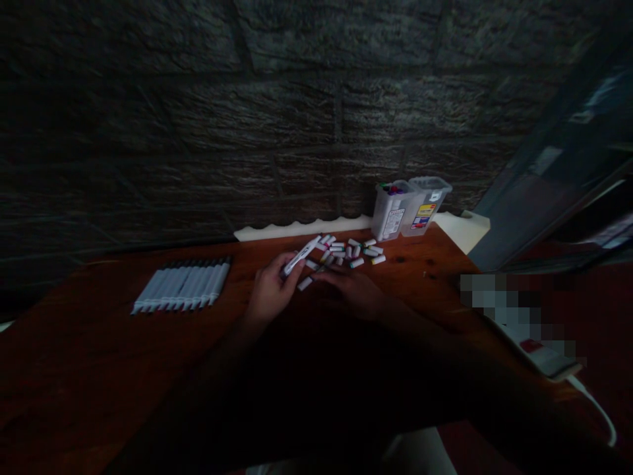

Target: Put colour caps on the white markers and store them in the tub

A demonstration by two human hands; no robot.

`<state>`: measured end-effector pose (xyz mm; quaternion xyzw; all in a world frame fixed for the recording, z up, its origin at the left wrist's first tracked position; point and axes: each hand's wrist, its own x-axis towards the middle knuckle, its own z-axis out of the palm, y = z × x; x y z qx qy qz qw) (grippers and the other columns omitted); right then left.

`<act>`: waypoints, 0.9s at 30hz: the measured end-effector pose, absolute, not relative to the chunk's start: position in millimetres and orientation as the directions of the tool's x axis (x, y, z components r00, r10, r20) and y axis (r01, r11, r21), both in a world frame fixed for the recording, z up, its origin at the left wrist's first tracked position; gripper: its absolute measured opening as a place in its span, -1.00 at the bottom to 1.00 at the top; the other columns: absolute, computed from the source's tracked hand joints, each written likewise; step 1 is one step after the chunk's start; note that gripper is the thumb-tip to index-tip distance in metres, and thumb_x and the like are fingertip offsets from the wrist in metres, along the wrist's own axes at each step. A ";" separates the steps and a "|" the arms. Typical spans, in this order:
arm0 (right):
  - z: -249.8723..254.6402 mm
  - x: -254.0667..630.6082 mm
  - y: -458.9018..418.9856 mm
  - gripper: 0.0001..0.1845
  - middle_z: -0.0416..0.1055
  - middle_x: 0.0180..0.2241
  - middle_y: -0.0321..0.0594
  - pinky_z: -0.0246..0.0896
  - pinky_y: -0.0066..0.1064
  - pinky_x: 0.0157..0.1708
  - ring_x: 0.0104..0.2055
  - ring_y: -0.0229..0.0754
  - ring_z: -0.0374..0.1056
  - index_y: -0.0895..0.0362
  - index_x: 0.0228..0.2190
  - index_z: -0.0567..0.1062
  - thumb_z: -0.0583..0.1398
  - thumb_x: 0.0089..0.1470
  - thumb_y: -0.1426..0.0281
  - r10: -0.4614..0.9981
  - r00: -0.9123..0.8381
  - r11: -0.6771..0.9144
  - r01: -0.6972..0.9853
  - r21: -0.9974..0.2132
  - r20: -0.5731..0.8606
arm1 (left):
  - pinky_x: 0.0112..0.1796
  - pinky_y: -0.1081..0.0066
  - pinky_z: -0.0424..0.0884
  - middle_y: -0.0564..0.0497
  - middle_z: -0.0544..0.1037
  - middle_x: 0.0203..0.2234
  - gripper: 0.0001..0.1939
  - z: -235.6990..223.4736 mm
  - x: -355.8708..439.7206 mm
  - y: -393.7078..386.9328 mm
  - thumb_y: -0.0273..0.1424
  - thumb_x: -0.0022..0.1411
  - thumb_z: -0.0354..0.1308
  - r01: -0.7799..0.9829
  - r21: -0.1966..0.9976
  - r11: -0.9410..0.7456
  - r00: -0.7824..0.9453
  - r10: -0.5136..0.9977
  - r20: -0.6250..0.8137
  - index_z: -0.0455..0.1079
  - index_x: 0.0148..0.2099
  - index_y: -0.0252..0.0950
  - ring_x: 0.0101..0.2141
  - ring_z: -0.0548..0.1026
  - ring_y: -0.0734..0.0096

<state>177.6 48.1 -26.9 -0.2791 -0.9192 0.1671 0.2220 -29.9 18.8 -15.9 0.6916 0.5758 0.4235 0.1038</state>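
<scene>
My left hand [275, 285] is closed around a white marker [302, 254], which tilts up to the right with dark print on its barrel. My right hand [353, 290] reaches in from the right, its fingers stretched out at the near edge of a loose pile of white marker caps [356, 251] with coloured ends. Its fingertips are close to the caps; whether they touch one is too dark to tell. A single cap [305, 284] lies between my two hands.
Left on the wooden table [93, 356] lies a neat row of white markers [180, 285]. Two clear plastic boxes [390, 214] stand at the back right, the left one with coloured items inside. A white device with a cable [596, 396] sits at the right edge. A stone wall [306, 119] rises behind.
</scene>
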 end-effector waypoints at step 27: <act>-27.0 168.5 42.2 -0.68 0.48 -0.25 -0.17 0.29 -0.37 -0.28 -0.31 -0.23 0.38 0.13 -0.08 0.42 0.23 0.11 0.34 0.720 -0.527 0.666 0.343 -0.663 0.451 | -0.42 0.39 0.43 0.02 0.59 -0.39 -0.70 -7.8 -38.5 25.6 -0.25 0.00 0.33 0.249 0.966 -0.070 -0.074 0.993 0.091 0.43 -0.24 -0.28 -0.48 0.50 0.42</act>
